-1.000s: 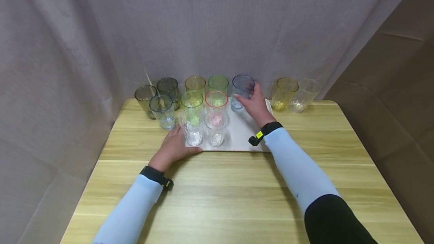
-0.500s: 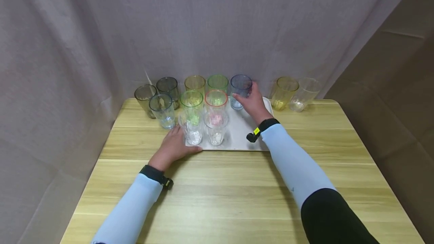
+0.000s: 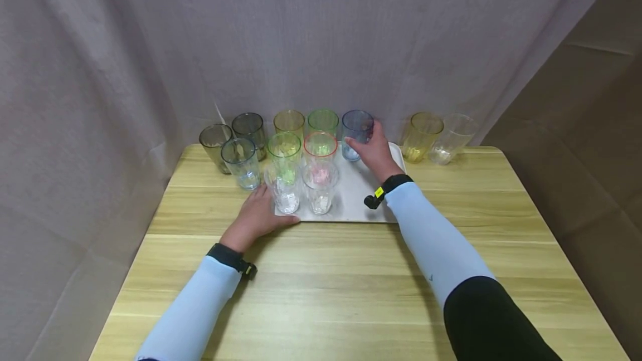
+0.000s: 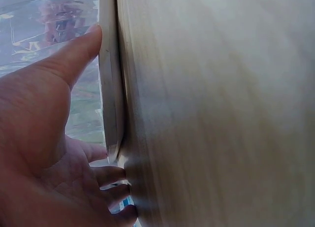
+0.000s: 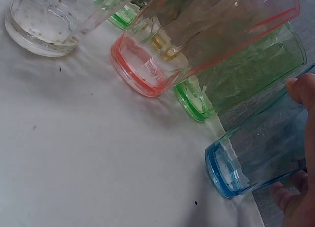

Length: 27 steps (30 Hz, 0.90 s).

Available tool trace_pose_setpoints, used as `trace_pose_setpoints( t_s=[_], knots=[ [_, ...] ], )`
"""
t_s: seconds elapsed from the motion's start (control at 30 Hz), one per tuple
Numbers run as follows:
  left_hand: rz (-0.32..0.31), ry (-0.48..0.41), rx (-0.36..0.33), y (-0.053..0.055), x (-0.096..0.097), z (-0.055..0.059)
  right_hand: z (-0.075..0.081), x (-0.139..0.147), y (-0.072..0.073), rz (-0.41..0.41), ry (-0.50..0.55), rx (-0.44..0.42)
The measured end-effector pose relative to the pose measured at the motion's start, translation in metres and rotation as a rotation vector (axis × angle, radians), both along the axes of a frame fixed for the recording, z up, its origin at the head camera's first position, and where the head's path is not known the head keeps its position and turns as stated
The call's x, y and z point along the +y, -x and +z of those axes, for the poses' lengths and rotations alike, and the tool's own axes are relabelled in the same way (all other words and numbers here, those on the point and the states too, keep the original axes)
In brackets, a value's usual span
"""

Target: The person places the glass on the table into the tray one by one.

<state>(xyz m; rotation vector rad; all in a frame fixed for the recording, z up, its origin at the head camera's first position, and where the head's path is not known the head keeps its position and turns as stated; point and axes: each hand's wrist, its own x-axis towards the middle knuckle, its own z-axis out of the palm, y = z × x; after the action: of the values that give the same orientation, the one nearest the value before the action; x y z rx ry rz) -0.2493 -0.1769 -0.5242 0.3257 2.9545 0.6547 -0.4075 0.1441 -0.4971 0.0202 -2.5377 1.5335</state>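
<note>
My right hand (image 3: 377, 155) grips a blue-tinted drinking glass (image 3: 351, 144) at the back of the white tray (image 3: 356, 199), thumb on the near side and fingers round the far side. The right wrist view shows the blue base of this upright glass right at the tray surface. My left hand (image 3: 257, 213) rests at the tray's front left corner. Its thumb (image 4: 81, 49) lies straight along the front rim and its fingers spread past the corner. Nearby on the tray stand a red-rimmed glass (image 5: 147, 69), green glasses (image 5: 231, 74), a yellow one (image 3: 288, 122) and clear ones (image 3: 320, 194).
Left of the tray stand two dark grey glasses (image 3: 215, 144) and a pale blue one (image 3: 241, 163). A yellow glass (image 3: 422, 138) and a clear glass (image 3: 453, 138) stand to the right. Grey cloth (image 3: 321, 32) hangs behind the wooden table (image 3: 341, 283).
My right hand shifts the blue glass slightly left, toward the green glass in the back row, between one second and half a second ago, then holds nearly still. The left hand stays in place.
</note>
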Motion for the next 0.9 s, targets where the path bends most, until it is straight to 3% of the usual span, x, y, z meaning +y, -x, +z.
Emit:
trace_pose_setpoints(
  t_s=[0.27,0.5,0.73,0.9],
  knots=[
    [-0.003,-0.004,0.007,0.0,0.001,0.0,-0.001,0.002,-0.001,0.016,0.025,-0.017],
    [-0.003,-0.014,0.014,-0.001,0.001,-0.001,-0.002,0.016,-0.016,0.043,0.008,-0.043],
    [0.0,-0.014,0.016,-0.001,0.001,-0.002,-0.001,0.052,-0.053,0.032,0.032,-0.035],
    [0.01,-0.016,-0.002,-0.002,0.001,0.0,-0.011,0.094,-0.083,-0.004,0.083,-0.02]
  ],
)
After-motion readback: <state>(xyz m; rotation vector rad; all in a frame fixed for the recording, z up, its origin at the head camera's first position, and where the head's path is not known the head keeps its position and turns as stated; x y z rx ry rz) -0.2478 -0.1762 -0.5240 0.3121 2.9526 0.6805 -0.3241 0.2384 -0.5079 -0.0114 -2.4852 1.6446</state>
